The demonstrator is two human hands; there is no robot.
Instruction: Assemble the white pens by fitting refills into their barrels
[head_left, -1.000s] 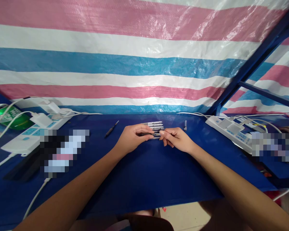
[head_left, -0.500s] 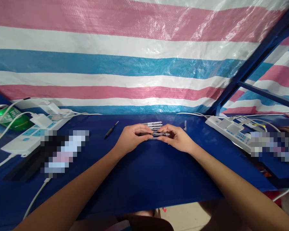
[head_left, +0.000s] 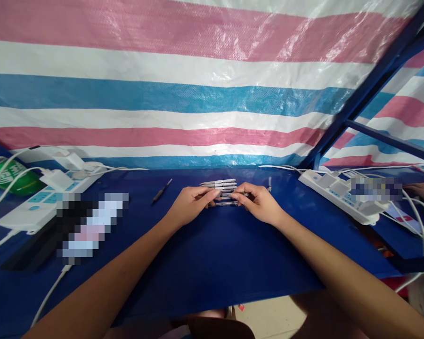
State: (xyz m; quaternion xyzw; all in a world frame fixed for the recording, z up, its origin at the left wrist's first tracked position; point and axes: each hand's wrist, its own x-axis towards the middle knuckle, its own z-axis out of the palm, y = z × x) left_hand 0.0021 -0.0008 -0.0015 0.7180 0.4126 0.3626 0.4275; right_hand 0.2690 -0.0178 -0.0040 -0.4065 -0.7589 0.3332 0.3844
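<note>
Several pens with white-grey ends lie side by side in a row near the back of the blue table. My left hand is closed at the left of the row, thumb and fingertips pinching a pen. From the other side my right hand pinches what looks like the same pen's right end; my fingers hide much of it. Just under my fingertips, on the near side, lies another clear-looking pen. A dark pen rests apart to the left, and a small clear pen cap stands beyond my right hand.
On the left are a white power strip, a green can and a blurred phone on a cable. Another power strip with cables sits at the right, near another person's hand. A striped sheet hangs behind.
My fingers have shifted slightly back and up over the row, uncovering the nearest pen and more of the far pens' left ends. The view has moved slightly.
</note>
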